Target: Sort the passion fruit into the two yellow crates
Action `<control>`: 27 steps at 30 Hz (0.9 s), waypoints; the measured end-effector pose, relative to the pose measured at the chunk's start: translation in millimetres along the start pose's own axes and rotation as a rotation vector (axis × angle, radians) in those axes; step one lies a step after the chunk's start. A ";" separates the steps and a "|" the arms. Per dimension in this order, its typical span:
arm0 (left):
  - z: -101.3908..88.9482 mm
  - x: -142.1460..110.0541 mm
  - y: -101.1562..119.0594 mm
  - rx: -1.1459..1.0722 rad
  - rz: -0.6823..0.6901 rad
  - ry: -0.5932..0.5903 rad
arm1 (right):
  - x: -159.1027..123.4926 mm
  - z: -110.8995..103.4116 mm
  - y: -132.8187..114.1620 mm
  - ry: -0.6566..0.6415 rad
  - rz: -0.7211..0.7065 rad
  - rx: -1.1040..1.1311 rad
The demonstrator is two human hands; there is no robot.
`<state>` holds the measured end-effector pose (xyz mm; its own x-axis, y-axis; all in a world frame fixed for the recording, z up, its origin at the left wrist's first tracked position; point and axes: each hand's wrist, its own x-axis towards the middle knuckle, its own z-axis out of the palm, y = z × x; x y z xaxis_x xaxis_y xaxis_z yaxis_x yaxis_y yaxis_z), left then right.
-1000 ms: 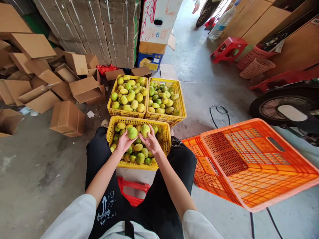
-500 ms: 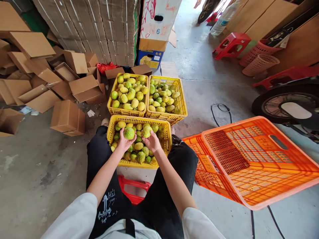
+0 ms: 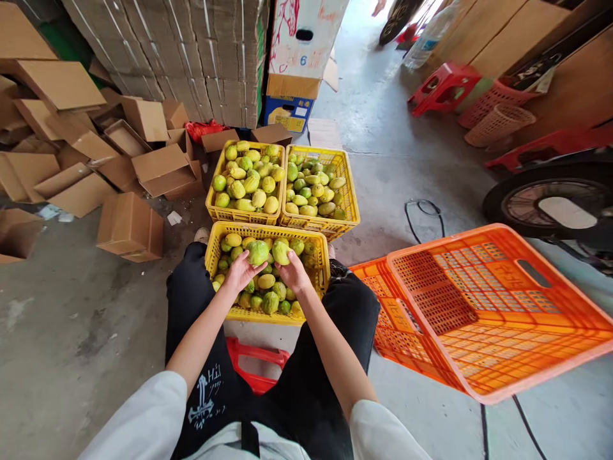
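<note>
My left hand (image 3: 241, 275) is closed around a large, bumpy, green-yellow lemon (image 3: 258, 252). A smoother yellow-green lemon (image 3: 280, 252) sits in my right hand (image 3: 294, 273), the fingers curled about it. Both fruits are held side by side, a small gap apart, above the near yellow crate (image 3: 209, 257). Inside that crate lie several more lemons (image 3: 271, 302), green to yellow; my hands and forearms hide some of them.
Beyond stand two more yellow crates of fruit, a left crate (image 3: 244, 217) and a right crate (image 3: 352, 191). Orange crates (image 3: 498, 306) are to my right, near a motorcycle wheel (image 3: 522, 198). Cardboard boxes (image 3: 129, 223) litter the left. A red stool (image 3: 258, 383) shows between my legs.
My left hand has moved slightly right and its lemon has turned, now close beside the other one. My right hand has stayed nearly in place.
</note>
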<state>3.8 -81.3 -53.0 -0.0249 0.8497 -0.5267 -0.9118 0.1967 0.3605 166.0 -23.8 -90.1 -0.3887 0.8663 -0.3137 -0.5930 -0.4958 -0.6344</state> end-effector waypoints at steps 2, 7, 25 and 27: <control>-2.8 2.3 -2.1 0.022 -0.008 0.032 | -0.8 1.0 -0.6 0.018 -0.010 0.012; -9.6 6.5 -4.9 0.087 -0.003 0.004 | -4.8 7.4 -4.3 -0.005 -0.007 0.016; -17.7 16.1 -9.2 0.134 -0.027 0.075 | 3.8 -6.1 4.5 0.076 0.034 -0.037; -16.7 14.6 -8.8 0.103 -0.013 0.071 | 2.6 -3.7 2.5 0.052 0.027 -0.037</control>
<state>4.6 -78.8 -76.7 -0.0460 0.8107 -0.5836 -0.8654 0.2595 0.4287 166.1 -22.5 -95.2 -0.3665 0.8552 -0.3666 -0.5556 -0.5172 -0.6510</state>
